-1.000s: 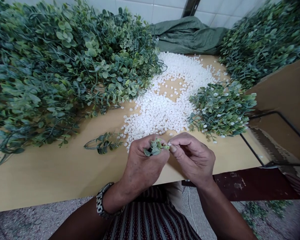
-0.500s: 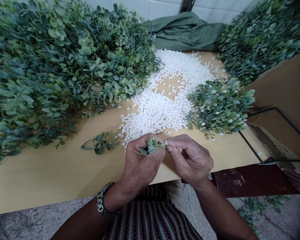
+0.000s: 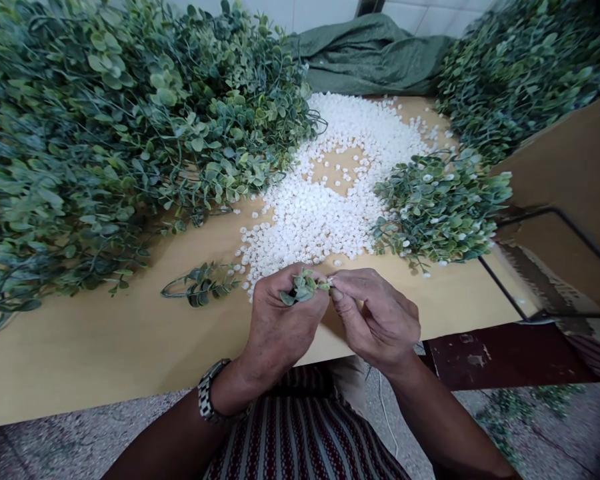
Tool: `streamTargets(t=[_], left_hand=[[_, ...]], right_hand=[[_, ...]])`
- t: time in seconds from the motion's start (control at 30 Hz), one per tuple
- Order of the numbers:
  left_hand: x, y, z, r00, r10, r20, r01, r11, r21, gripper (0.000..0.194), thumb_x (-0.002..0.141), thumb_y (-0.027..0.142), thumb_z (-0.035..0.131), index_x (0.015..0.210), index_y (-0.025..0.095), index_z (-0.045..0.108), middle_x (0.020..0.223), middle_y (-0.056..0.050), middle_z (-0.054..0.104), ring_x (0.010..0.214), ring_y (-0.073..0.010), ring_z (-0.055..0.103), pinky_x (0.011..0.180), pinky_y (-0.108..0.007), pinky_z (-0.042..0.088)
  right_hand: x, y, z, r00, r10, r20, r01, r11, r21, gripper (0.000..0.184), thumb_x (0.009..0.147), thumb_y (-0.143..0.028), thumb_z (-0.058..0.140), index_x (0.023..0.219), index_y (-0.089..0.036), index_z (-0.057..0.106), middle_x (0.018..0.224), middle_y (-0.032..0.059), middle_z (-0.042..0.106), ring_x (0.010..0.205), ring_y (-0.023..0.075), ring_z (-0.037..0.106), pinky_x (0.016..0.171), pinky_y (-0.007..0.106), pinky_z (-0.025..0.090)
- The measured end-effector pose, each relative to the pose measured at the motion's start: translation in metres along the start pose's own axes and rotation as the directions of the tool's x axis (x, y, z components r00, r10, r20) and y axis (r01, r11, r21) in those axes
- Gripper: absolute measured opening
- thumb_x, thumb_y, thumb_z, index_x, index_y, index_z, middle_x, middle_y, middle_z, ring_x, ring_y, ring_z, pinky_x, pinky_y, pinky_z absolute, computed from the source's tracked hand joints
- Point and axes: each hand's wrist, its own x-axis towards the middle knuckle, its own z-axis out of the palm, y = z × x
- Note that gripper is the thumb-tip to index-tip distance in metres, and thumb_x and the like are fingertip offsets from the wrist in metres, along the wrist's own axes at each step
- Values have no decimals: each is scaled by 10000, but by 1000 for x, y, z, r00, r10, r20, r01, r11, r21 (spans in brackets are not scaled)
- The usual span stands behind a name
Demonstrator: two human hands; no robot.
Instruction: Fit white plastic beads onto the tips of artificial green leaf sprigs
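Left hand: I see the left hand (image 3: 286,323) curled over a leafy green sprig (image 3: 303,285), its thumb side up, the leaves poking out at the top of the fist.
Right hand: the right hand (image 3: 380,320) pinches a tiny white piece (image 3: 331,283) between thumb and forefinger, right at the sprig's tip; it is too small for me to make out its shape.
Sprig: between the two hands, above the near edge of the pale wooden-toned table (image 3: 105,347).
White beads: just beyond the hands, I have a spread heap of small round white beads (image 3: 315,220) running to the far side, with a thin patch in its middle.
Beaded bunch: to the right of the heap lies a green leafy bunch dotted with white beads (image 3: 440,207).
Loose stem: left of the hands, a dark green stem with a looped end (image 3: 205,285) lies flat.
Foliage: a large mass of green artificial-looking foliage (image 3: 130,140) fills the far left.
Far side: a crumpled dark green cloth (image 3: 370,57) lies behind the beads.
Right edge: I make out brown cardboard (image 3: 570,167) beside a thin black metal frame (image 3: 503,288).
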Motion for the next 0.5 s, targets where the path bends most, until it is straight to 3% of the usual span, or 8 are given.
streamTargets(t=[0.17, 0.5], left_hand=[[1, 2, 1, 999, 42, 19, -42, 999, 21, 158, 629, 40, 503, 512, 143, 528, 510, 72, 440, 495, -39, 363, 470, -136, 333], [0, 1, 1, 1000, 29, 4, -29, 1000, 9, 149, 635, 48, 495, 542, 155, 541, 505, 77, 440, 461, -40, 326, 417, -154, 273]], right_hand=[[0, 3, 0, 997, -73, 19, 74, 995, -67, 305, 778, 7, 597, 1042, -144, 629, 820, 86, 692, 811, 195, 679, 671, 328, 606], [-1, 3, 0, 994, -108, 21, 110, 990, -86, 319, 758, 30, 592, 1040, -118, 620, 875, 111, 698, 908, 221, 692, 768, 356, 623]])
